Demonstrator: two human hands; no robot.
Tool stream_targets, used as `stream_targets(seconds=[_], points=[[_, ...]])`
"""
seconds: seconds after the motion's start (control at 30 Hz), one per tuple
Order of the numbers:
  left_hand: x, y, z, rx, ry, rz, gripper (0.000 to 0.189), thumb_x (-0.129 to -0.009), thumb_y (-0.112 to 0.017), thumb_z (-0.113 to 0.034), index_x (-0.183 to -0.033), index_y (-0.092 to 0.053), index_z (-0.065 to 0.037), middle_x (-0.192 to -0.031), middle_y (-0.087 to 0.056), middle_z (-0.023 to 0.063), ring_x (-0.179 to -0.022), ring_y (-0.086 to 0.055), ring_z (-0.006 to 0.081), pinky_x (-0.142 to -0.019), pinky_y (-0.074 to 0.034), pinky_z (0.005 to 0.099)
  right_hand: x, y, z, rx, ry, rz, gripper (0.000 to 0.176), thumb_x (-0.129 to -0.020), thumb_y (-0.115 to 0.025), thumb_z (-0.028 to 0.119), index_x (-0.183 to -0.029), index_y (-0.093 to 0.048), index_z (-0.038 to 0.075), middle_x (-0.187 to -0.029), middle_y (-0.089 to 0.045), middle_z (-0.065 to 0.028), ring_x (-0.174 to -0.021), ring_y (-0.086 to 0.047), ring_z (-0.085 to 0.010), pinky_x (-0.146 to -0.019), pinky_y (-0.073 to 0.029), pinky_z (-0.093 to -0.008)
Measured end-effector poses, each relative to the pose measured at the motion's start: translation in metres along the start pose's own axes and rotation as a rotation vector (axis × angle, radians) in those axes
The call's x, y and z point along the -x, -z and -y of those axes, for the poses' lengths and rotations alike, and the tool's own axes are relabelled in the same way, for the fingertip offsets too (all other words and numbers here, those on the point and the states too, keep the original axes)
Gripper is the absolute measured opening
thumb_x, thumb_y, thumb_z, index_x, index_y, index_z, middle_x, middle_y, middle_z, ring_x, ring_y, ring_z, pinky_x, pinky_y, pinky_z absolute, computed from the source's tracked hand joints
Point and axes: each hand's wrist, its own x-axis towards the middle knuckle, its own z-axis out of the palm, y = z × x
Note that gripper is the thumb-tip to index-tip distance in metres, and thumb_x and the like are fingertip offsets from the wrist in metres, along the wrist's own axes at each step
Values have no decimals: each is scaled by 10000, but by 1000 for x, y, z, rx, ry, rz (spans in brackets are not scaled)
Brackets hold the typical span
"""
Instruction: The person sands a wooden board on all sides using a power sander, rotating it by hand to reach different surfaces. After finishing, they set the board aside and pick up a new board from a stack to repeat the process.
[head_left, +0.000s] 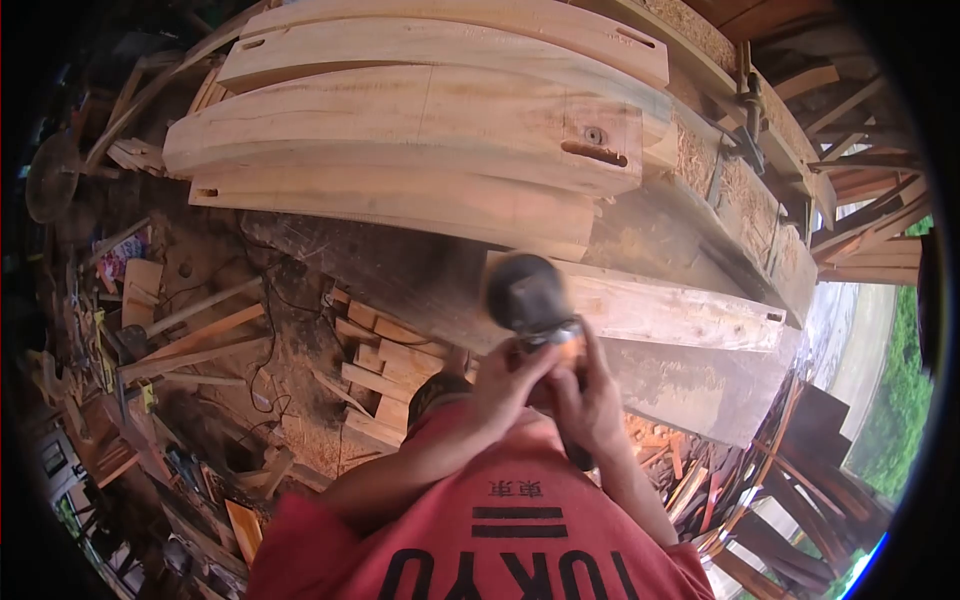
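Note:
Both of my hands are closed around an orange and grey angle grinder (pixel 568 356), held close in front of my chest. My left hand (pixel 505 385) wraps its head from the left side. On the right, my right hand (pixel 592 400) grips the body. The grinder's round black disc (pixel 524 291) points away from me and looks blurred. It overlaps the left end of a pale wooden plank (pixel 670 312), which lies on the dark workbench (pixel 690 385) and has a small slot at its right end.
Several curved, slotted wooden pieces (pixel 400 125) lie side by side across the far part of the bench. A metal clamp (pixel 750 125) sits at the right. Cut blocks (pixel 395 370), shavings and a dark cord (pixel 262 375) cover the floor at left; scrap strips (pixel 690 490) lie at lower right.

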Motion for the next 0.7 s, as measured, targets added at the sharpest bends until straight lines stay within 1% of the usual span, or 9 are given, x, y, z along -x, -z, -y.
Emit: stream_targets(seconds=[0.07,0.13,0.23,0.33,0.37,0.47,0.5,0.63,0.7], points=[[6,16,-18,-56,46,7,412,-983,-734,-307,-1182,-646,43,-1045,-730,115,-911,-720,141,-792,-598,281,-5,-13,16,12,55,15,729,-977,-652,214,-1587,-309,14,-799,-678,-205,-727,-713,-357,-682,-537,-448],[0,5,-9,-70,-11,3,441,-971,-743,-351,-1178,-657,28,-1029,-738,106,-869,-715,132,-760,-595,280,0,-11,1,-35,-5,-42,707,-989,-630,209,-1584,-310,2,-799,-688,-192,-731,-720,-323,-677,-545,-421],[-20,-10,25,-257,-77,44,517,-919,-781,-450,-1128,-681,12,-1012,-735,91,-841,-687,110,-710,-564,265,-1,2,-31,-184,145,-161,686,-997,-597,217,-1592,-313,29,-868,-738,-175,-756,-739,-265,-653,-566,-383],[-21,0,18,-384,-153,-44,484,-939,-767,-421,-1145,-675,7,-1016,-735,97,-830,-693,117,-696,-570,261,-4,1,-9,-70,7,-89,694,-994,-609,231,-1595,-317,45,-886,-743,-192,-797,-749,-292,-694,-574,-396],[-11,4,4,-133,-32,-26,455,-956,-753,-391,-1162,-665,5,-1014,-733,96,-827,-698,122,-691,-581,262,-9,-8,-2,-10,95,-92,691,-990,-618,237,-1588,-331,42,-875,-737,-211,-817,-752,-325,-718,-571,-421],[0,15,-18,-65,-12,-22,434,-964,-750,-366,-1164,-655,8,-1010,-727,92,-819,-690,105,-663,-576,260,-10,-16,19,69,55,-11,700,-982,-626,246,-1578,-338,20,-826,-708,-226,-795,-739,-377,-694,-554,-439],[-4,13,-12,-120,-12,-4,445,-961,-752,-375,-1162,-658,10,-1011,-729,95,-827,-690,111,-677,-570,264,-8,-14,11,50,63,-31,711,-986,-633,241,-1579,-323,0,-825,-715,-198,-789,-740,-330,-697,-554,-410],[-29,-19,26,-334,-84,59,512,-937,-763,-443,-1140,-672,18,-998,-732,103,-908,-682,146,-789,-536,297,0,12,-26,-168,44,-184,671,-1009,-598,220,-1577,-322,-5,-962,-739,-192,-897,-746,-246,-762,-577,-357],[-31,-23,31,-386,-36,92,495,-946,-755,-438,-1151,-673,5,-1025,-728,95,-909,-679,141,-796,-538,290,1,17,-24,-131,23,-166,655,-1007,-583,202,-1578,-328,6,-1049,-734,-229,-941,-750,-279,-794,-588,-373]])
